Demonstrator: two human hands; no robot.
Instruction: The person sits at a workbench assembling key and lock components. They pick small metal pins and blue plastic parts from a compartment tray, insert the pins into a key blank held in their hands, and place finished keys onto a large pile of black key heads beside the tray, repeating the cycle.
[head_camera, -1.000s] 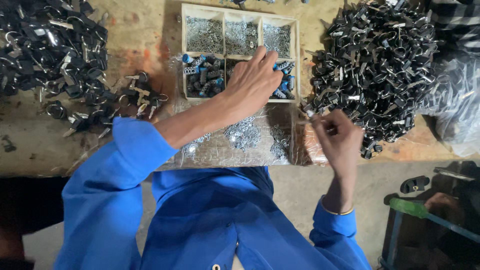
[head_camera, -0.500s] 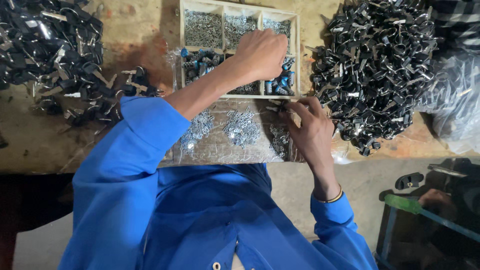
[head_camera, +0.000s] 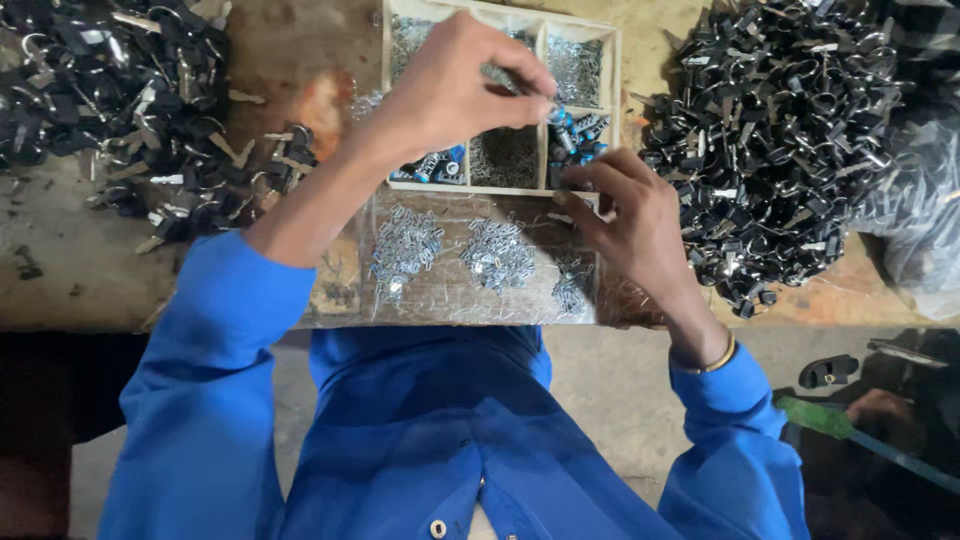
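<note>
While both hands work over the divided wooden tray, two black-part heaps flank it.
Left hand pinches a small metal piece; right hand grip unclear; three silver clusters lie at the workbench's near edge.

Small assembly workshop. Worn, stained wooden bench over a bare concrete floor. Heaps of black metal parts left and right. Wooden divided tray of small screws and fittings. Worker in a blue work jacket.
</note>
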